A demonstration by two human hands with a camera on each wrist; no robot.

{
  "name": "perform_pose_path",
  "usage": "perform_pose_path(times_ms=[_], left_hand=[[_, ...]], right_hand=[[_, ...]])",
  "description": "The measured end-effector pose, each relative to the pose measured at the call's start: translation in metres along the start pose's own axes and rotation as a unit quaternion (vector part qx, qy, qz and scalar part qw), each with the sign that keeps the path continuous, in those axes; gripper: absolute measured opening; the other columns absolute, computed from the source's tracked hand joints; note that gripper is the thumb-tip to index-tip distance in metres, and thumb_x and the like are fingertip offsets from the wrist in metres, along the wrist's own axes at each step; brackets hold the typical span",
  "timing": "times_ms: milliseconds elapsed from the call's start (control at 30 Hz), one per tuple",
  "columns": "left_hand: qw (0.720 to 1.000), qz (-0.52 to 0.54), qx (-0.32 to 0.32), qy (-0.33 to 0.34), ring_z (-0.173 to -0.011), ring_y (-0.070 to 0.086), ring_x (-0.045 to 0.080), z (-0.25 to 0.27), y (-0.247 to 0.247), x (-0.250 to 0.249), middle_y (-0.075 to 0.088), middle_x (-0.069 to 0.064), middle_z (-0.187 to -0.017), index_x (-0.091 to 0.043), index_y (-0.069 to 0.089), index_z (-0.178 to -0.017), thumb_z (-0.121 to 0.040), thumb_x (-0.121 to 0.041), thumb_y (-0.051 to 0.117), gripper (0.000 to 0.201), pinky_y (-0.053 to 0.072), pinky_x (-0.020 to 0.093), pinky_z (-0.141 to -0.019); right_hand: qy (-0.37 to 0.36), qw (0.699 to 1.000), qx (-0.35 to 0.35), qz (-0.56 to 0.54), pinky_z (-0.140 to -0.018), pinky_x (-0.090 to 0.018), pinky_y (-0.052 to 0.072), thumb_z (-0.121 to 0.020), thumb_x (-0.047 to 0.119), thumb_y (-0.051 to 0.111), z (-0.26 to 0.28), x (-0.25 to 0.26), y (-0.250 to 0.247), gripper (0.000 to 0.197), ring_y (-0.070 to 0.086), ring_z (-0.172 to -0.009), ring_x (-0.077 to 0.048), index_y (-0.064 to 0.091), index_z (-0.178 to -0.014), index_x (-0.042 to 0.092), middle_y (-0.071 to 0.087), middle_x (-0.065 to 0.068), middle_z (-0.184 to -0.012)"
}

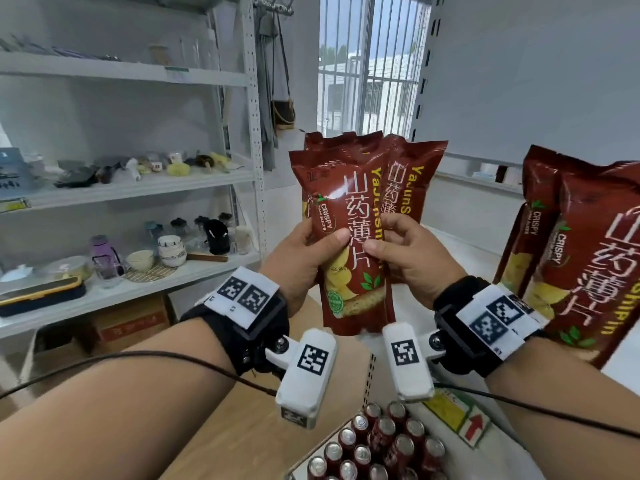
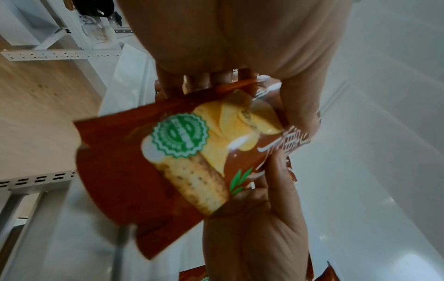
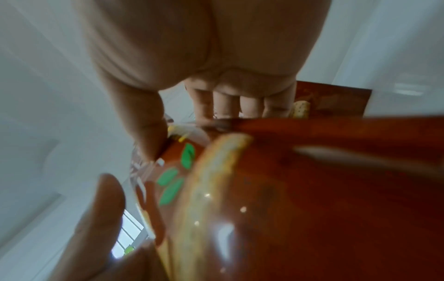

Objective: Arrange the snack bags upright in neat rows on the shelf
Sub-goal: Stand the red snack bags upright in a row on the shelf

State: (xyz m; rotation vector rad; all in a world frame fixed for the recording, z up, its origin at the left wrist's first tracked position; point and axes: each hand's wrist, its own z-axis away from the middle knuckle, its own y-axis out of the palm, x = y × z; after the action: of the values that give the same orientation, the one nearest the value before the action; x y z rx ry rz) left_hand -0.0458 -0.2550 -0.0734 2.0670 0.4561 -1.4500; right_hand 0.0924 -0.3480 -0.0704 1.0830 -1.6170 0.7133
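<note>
Left hand (image 1: 298,258) grips front snack bag (image 1: 349,244), thumb across face; right hand (image 1: 412,261) pinches bag bunch (image 1: 408,181) behind. I judge: peeling one off, chest-high, for upright row (image 1: 581,258) at right.

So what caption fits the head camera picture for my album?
Both hands, left and right, hold red yam-crisp bags upright.

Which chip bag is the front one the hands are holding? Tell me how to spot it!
Look at the middle of the head view, in front of the barred window. Both hands, left hand and right hand, hold a fan of dark red snack bags there. The front bag overlaps the others and alone shows its full face, with the green seal near the bottom.
</note>
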Motion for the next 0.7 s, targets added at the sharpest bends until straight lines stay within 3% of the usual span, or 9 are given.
perform_pose_path(times_ms=[133,233,300,367,467,567,700], left_hand=[[0.998,-0.024,0.033,-0.047,-0.078,0.071,0.006,0.004,-0.006,0.013,0.074,-0.013,-0.087,-0.027,0.053,-0.113,-0.062,-0.021,0.072,0.055,0.054,0.019,-0.056],[0.998,-0.029,0.001,-0.052,-0.083,0.071,0.009,0.006,-0.012,0.017,0.074,-0.008,-0.093,-0.024,0.056,-0.117,-0.059,-0.02,0.074,0.061,0.055,0.024,-0.059],[0.999,-0.018,-0.029,-0.04,-0.085,0.071,0.012,0.007,-0.016,0.016,0.072,-0.004,-0.1,-0.02,0.056,-0.121,-0.061,-0.023,0.073,0.062,0.056,0.026,-0.061],[0.998,0.004,-0.057,-0.029,-0.081,0.07,0.012,0.009,-0.022,0.012,0.07,-0.001,-0.105,-0.016,0.053,-0.125,-0.064,-0.025,0.07,0.064,0.055,0.026,-0.059],[0.993,0.05,-0.1,-0.031,-0.081,0.07,0.013,0.01,-0.032,0.008,0.067,0.004,-0.115,-0.017,0.048,-0.131,-0.076,-0.027,0.067,0.059,0.055,0.026,-0.057],[0.985,0.096,-0.132,-0.048,-0.084,0.07,0.018,0.013,-0.039,0.01,0.066,0.008,-0.117,-0.015,0.047,-0.133,-0.091,-0.026,0.058,0.045,0.058,0.033,-0.063],[0.981,0.099,-0.153,-0.059,-0.082,0.071,0.024,0.02,-0.038,0.021,0.066,0.015,-0.118,-0.013,0.047,-0.134,-0.096,-0.034,0.049,0.043,0.059,0.037,-0.066]], right_hand=[[-0.031,0.999,-0.044,0.003,-0.059,-0.023,0.055,-0.08,0.011,0.069,-0.004,-0.007,0.002,0.027,0.07,-0.071,-0.009,0.052,-0.096,0.023,0.074,0.007,-0.076],[-0.032,0.998,-0.048,-0.009,-0.055,-0.019,0.052,-0.076,0.023,0.071,-0.003,-0.011,0.007,0.027,0.068,-0.068,-0.004,0.049,-0.091,0.02,0.072,0.01,-0.071],[-0.009,1.0,-0.017,-0.002,-0.063,-0.022,0.053,-0.069,0.031,0.077,-0.001,-0.014,0.011,0.037,0.068,-0.075,-0.006,0.051,-0.091,0.02,0.072,0.007,-0.081],[0.015,0.999,0.031,0.012,-0.072,-0.028,0.054,-0.065,0.027,0.076,0.002,-0.018,0.014,0.04,0.067,-0.087,-0.012,0.053,-0.098,0.024,0.069,0.003,-0.097],[0.033,0.992,0.106,0.062,-0.071,-0.025,0.054,-0.058,0.03,0.077,0.007,-0.017,0.018,0.055,0.066,-0.093,-0.007,0.053,-0.106,0.044,0.067,0.014,-0.102],[0.015,0.989,0.134,0.067,-0.073,-0.026,0.055,-0.058,0.018,0.079,0.011,-0.02,0.025,0.075,0.064,-0.102,-0.008,0.047,-0.121,0.044,0.06,0.007,-0.119],[-0.023,0.988,0.126,0.086,-0.069,-0.021,0.054,-0.059,0.007,0.077,0.012,-0.023,0.031,0.074,0.066,-0.095,-0.005,0.048,-0.12,0.039,0.064,0.016,-0.102]])
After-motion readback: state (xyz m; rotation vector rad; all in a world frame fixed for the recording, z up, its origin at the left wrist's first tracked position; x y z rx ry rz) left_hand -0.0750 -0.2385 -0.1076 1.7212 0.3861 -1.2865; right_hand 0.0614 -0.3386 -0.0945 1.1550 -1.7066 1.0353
